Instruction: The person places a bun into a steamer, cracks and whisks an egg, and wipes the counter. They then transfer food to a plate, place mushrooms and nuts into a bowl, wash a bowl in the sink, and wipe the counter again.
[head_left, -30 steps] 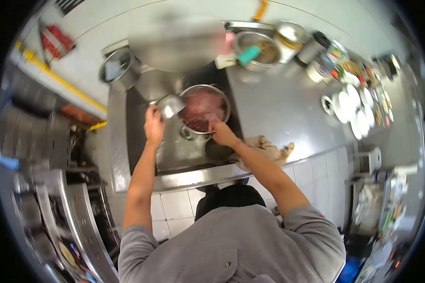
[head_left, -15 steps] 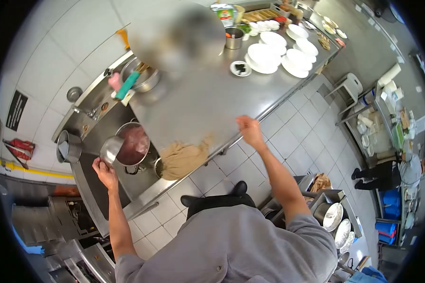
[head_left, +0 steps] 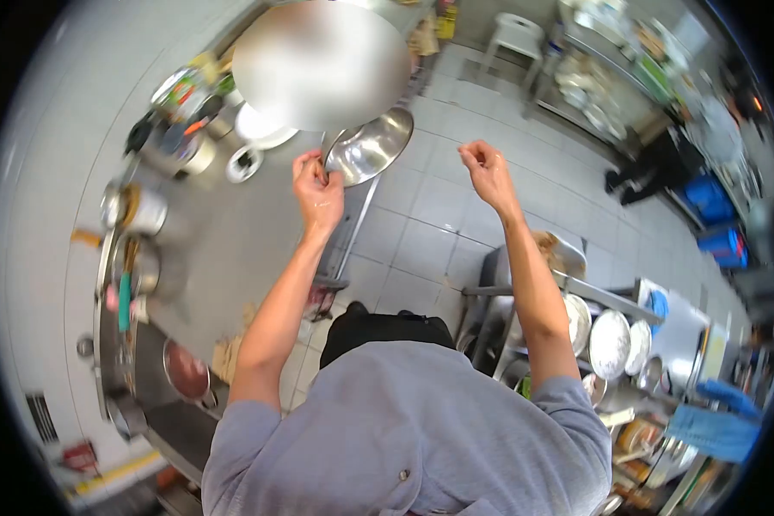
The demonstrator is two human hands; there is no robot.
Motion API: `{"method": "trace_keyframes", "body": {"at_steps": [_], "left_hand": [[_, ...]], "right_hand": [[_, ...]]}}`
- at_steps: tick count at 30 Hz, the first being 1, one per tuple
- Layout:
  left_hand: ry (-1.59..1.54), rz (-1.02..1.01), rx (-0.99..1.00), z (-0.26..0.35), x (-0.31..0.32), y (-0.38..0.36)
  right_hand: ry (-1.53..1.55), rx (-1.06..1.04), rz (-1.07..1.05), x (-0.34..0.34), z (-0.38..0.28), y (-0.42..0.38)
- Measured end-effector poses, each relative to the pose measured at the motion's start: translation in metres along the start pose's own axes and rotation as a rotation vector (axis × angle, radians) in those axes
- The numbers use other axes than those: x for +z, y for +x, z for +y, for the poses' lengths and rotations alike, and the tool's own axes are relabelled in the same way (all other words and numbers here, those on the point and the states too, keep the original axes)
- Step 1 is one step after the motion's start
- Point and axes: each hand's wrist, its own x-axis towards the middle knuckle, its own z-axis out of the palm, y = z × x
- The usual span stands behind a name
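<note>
A shiny round stainless-steel bowl [head_left: 370, 146] is held up in the air past the front edge of the steel table [head_left: 232, 232], over the grey tiled floor [head_left: 430, 215]. Its hollow faces the camera and it is tilted, its upper rim partly hidden behind the blurred patch at the top of the view. The left hand [head_left: 318, 185] grips the bowl at its near left rim, fingers curled over the edge, the forearm rising from a grey sleeve below. The right hand [head_left: 483, 165] is raised beside the bowl but apart from it, fingers loosely curled into a light fist and holding nothing that can be seen.

On the table behind the left hand stand a white round plate [head_left: 262, 127] and a small white dish with a dark centre [head_left: 244, 162], near the table's front edge. Further back lie a steel pot [head_left: 185, 155] and a steel tin [head_left: 138, 206] towards the wall edge. At the table's far left end a sink holds a round steel pan of reddish liquid [head_left: 186, 370], with a crumpled beige cloth [head_left: 230, 348] just beside it on the front edge.

To the right of the person, a low steel rack [head_left: 576, 292] carries round steel lids or plates [head_left: 611, 342]. Another person in dark clothes [head_left: 654, 168] stands well apart near blue bins [head_left: 712, 202].
</note>
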Motion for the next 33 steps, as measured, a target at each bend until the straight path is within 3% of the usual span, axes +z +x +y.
{"method": "trace_keyframes", "body": {"at_steps": [2,6,9,11,14,17,20,23,27,33], "left_hand": [[-0.081,-0.088,0.031,0.008,0.072,0.014],[-0.244,-0.289,0.094,0.03,0.2,0.026],[-0.308,-0.433,0.248,0.043,0.285,0.026],[-0.375,-0.54,0.326,0.057,0.33,0.026],[-0.485,-0.766,0.32,0.059,0.39,0.023],[-0.505,-0.841,0.645,0.07,0.429,0.033],[-0.468,-1.266,0.624,0.048,0.478,0.044],[-0.423,-1.459,0.592,0.02,0.535,0.06],[-0.312,-1.501,0.592,0.008,0.607,0.087],[-0.107,-1.562,0.67,-0.082,0.732,0.129]], "right_hand": [[0.161,0.183,-0.07,-0.044,-0.003,0.005],[0.443,0.343,0.099,-0.106,-0.001,0.019],[0.638,0.457,0.3,-0.141,0.019,0.043],[0.663,0.495,0.463,-0.161,0.038,0.058],[0.944,0.425,0.661,-0.188,0.062,0.068],[1.067,0.414,0.854,-0.209,0.099,0.078],[0.922,0.456,1.068,-0.228,0.132,0.077],[0.856,0.604,1.256,-0.241,0.183,0.059],[0.83,0.687,1.515,-0.266,0.239,0.035],[0.633,0.712,1.341,-0.324,0.345,-0.004]]}}
